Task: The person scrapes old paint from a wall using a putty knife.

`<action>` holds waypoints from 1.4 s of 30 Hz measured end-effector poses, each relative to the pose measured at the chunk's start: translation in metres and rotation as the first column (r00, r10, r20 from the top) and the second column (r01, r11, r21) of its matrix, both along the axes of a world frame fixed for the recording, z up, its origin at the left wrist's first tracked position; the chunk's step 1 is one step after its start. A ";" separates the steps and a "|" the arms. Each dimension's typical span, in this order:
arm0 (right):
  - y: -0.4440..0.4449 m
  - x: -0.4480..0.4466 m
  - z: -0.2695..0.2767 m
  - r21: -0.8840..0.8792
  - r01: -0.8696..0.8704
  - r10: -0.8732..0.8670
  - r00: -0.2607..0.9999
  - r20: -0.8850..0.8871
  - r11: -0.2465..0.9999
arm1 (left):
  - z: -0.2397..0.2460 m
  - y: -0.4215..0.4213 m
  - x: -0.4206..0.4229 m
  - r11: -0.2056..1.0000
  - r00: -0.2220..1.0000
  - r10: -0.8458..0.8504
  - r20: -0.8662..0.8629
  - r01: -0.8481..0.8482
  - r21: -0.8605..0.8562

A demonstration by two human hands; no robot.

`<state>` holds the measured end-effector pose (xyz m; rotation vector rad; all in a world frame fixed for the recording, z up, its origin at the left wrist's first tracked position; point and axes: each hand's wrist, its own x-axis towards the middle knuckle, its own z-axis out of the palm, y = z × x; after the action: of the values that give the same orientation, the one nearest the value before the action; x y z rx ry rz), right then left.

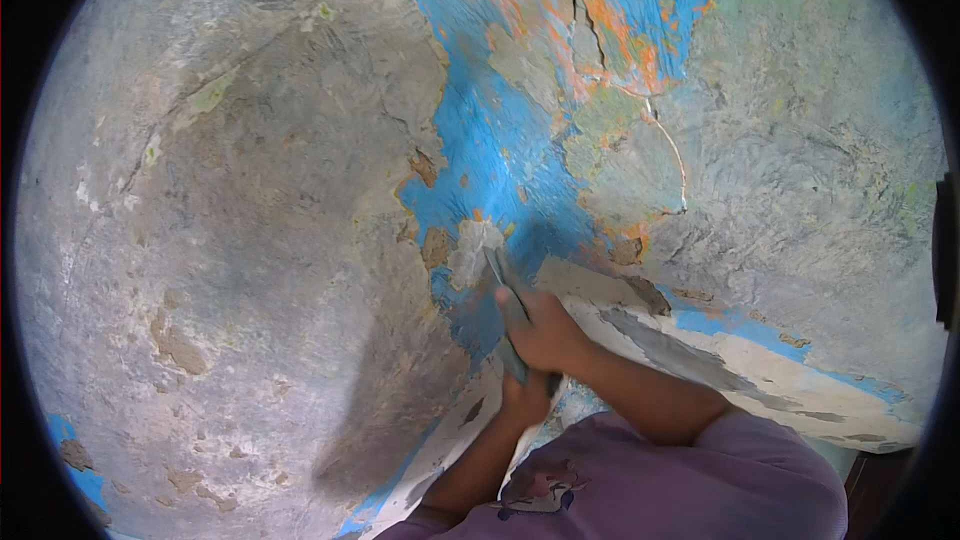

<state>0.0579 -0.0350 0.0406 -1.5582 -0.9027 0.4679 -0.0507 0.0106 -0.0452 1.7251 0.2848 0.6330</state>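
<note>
My right hand (546,331) grips a flat scraper (497,268), blurred along its length. The scraper's tip touches a pale grey, bare patch (472,251) amid blue paint (491,165) on the wall. Just below, my left hand (527,395) is closed around a grey-green object (510,360). Whether this is the lower part of the same scraper or a separate tool cannot be told. Part of the left hand is hidden behind the right wrist.
Rough grey plaster (262,225) spreads left of the blue strip, with more plaster (780,180) on the right. A dark crack (592,26) runs through orange-streaked paint above. A whitish, flaking band (720,367) slants along the lower right. A purple shirt (675,480) fills the bottom.
</note>
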 end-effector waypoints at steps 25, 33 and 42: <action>-0.047 0.040 -0.076 0.101 -0.254 0.269 0.942 -0.198 0.962 | -0.010 -0.029 0.022 0.976 0.963 0.205 -0.174 -0.215 -0.040; -0.012 0.039 -0.049 0.381 -0.194 0.424 0.511 -0.748 0.904 | 0.036 -0.025 0.024 0.990 0.989 0.140 -0.041 -0.140 0.002; 0.006 0.054 0.007 0.337 -0.294 0.447 0.568 -0.691 0.895 | 0.041 -0.015 0.043 0.999 0.999 0.040 0.014 -0.040 0.002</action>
<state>0.1123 -0.0286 0.0480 -0.8238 -0.5657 1.2119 -0.0075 -0.0039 -0.0037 1.7203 0.3097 0.6748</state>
